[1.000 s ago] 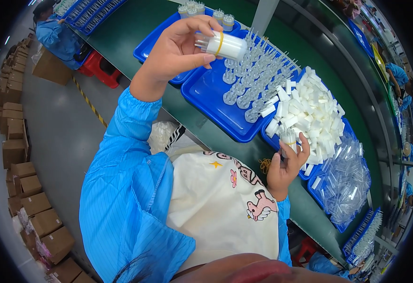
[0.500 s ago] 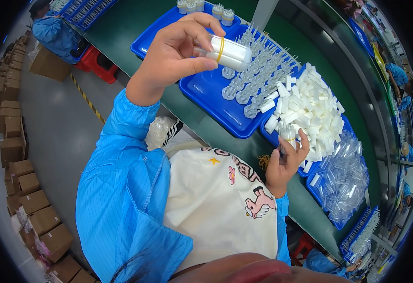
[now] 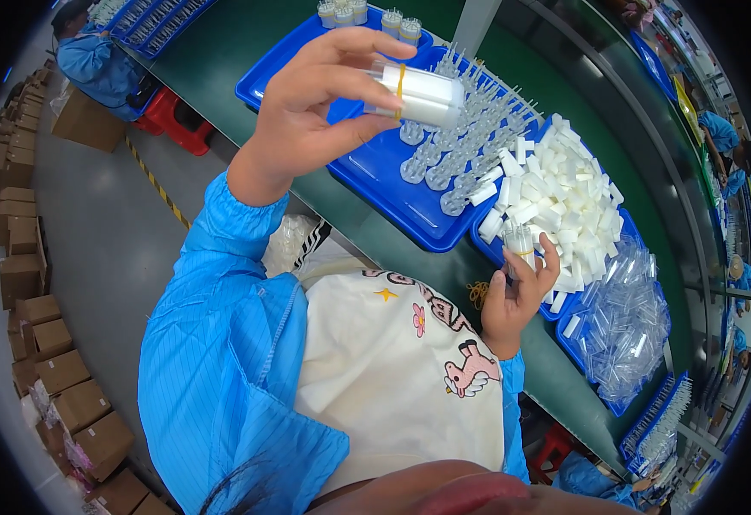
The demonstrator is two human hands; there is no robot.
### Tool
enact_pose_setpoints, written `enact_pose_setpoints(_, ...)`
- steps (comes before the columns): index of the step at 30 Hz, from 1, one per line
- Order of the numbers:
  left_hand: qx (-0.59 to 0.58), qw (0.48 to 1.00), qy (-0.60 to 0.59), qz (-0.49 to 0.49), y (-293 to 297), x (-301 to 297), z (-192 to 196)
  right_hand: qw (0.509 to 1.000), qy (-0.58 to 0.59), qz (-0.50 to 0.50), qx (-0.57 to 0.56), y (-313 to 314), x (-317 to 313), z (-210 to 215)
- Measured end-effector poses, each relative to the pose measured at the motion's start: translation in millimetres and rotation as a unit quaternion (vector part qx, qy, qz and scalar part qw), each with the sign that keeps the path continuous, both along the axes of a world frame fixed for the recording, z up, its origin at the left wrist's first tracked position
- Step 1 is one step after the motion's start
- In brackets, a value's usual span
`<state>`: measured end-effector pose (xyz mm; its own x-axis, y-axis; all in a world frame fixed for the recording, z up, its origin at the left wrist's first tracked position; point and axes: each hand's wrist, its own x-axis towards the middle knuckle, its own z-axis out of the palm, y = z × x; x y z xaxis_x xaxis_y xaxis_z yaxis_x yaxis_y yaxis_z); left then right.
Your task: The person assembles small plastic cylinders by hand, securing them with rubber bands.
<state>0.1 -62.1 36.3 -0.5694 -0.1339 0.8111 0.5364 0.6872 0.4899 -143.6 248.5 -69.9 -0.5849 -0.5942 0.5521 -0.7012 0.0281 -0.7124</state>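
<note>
Bundle (image 3: 427,96) of white and clear pieces, yellow-banded, sits pinched in the left hand (image 3: 311,107) as I watch remotely. I see the right hand (image 3: 515,309) holding a clear banded cluster (image 3: 520,241), white blocks (image 3: 569,193) heaped just beyond it and clear tubes (image 3: 620,318) piled to its right; to the left hand's right lies a blue tray (image 3: 384,193) of clear stemmed parts (image 3: 454,172).

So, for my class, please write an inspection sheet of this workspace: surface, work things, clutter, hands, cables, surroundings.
Surface: green table bearing blue trays.
Job's things: white blocks, clear pronged pieces and clear plastic pieces, in trays.
Clutter: small pile of yellow bands on the table.
Hands: left hand grips a banded white bundle, sideways; right hand holds a banded clear bundle.
Cables: nothing seen.
Surroundings: cardboard boxes, red stool, person in blue.
</note>
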Motion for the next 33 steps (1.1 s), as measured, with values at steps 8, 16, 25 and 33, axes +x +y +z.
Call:
enact_pose_setpoints(8, -0.067, 0.997, 0.004, -0.028, 6.2, 1.5, 5.6, 1.000, -0.027, -0.003, -0.006, 0.3, 0.8, -2.2)
enact_pose_setpoints(16, -0.328, 0.936, 0.090, 0.090, 24.9, 6.3, 10.4, 1.000, -0.017, 0.002, 0.002, 0.2, -2.6, -4.5)
enact_pose_setpoints(25, -0.519, 0.823, 0.181, 0.145, 23.9, 15.8, 8.1, 0.998, -0.054, 0.001, -0.011, 0.9, 0.1, -5.1)
enact_pose_setpoints(33, -0.495, 0.854, -0.010, 0.161, -41.6, -1.5, 3.2, 0.998, -0.055, 0.005, -0.033, -1.3, 0.9, -5.8)
